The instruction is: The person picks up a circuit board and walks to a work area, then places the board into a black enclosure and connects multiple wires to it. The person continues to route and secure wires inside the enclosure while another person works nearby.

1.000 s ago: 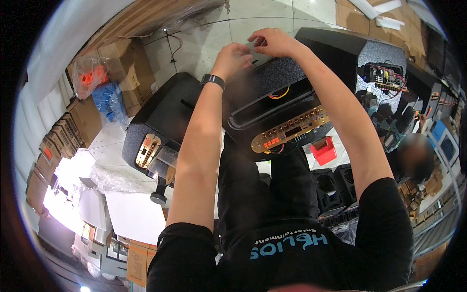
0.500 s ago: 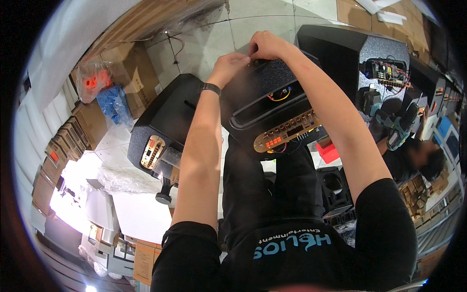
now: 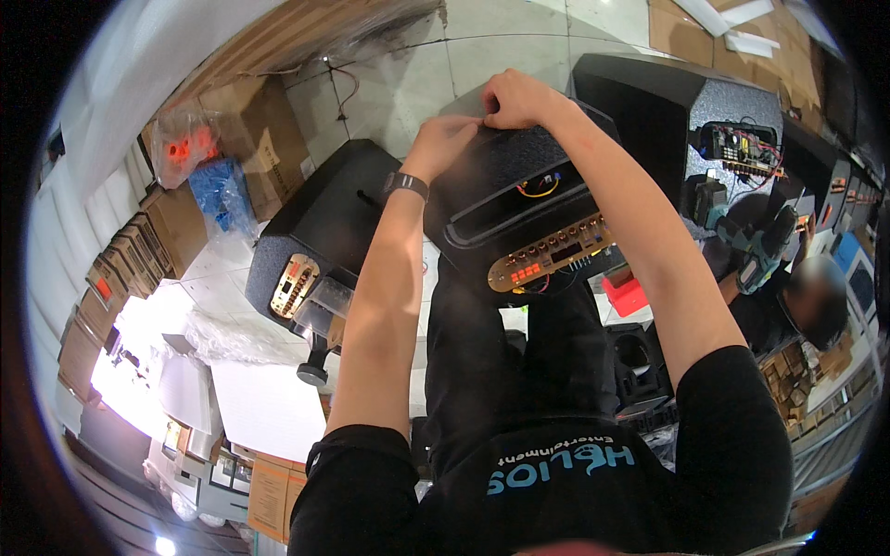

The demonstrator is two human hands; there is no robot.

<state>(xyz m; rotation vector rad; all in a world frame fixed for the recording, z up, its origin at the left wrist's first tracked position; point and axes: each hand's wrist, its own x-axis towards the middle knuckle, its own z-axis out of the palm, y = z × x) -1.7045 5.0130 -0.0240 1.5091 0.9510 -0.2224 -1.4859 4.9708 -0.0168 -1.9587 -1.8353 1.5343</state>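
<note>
A black speaker cabinet [image 3: 524, 153] stands in front of my legs, with a recessed slot showing yellow wire. A gold control panel [image 3: 549, 254] with rows of knobs and lit orange displays sits at its near side, wires trailing below. Both my hands meet at the cabinet's far edge. My left hand [image 3: 443, 145] has its fingers drawn together, their tips at the edge. Beside it, my right hand [image 3: 515, 100] is curled in a pinch. Whatever lies between the fingertips is too small or hidden to make out.
Another black speaker [image 3: 324, 208] with a gold panel stands at left. A larger one [image 3: 640, 102] at right has exposed circuitry. Cordless drills [image 3: 756, 246] are near a person [image 3: 779, 296] at right. A red tray [image 3: 625, 292] lies beyond my right knee; cardboard boxes [image 3: 264, 139] stand far left.
The whole view has shifted slightly. Both hands stay at the cabinet's far edge, their fingertips moving only a little.
</note>
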